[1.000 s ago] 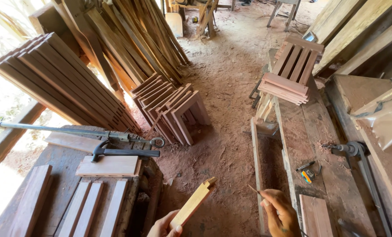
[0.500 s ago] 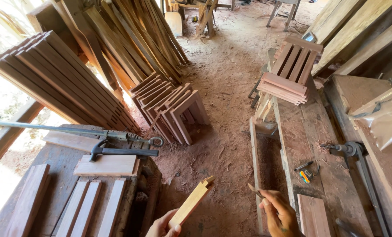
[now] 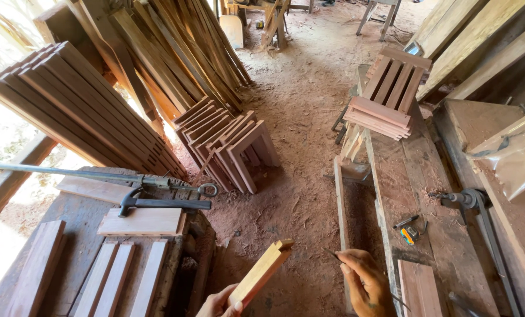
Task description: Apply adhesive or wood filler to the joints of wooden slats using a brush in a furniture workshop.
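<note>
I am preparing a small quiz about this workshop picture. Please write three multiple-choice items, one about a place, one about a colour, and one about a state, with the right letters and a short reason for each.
1. Where does the hammer lie?
A. on the dirt floor
B. on a flat board on the left bench
C. on the stack of slatted frames

2. What colour is the wood piece in the left hand?
A. pale yellow-tan
B. dark grey
C. white

3. How does the right hand stand?
A. open and flat on the bench
B. closed around a clamp handle
C. pinching a thin pencil-like stick

Answers:
1 B, its dark head and handle rest on the light board beside the long bar clamp.
2 A, it is lighter than the reddish boards around.
3 C, the fingers are drawn together with the thin tip sticking out to the left.
</note>
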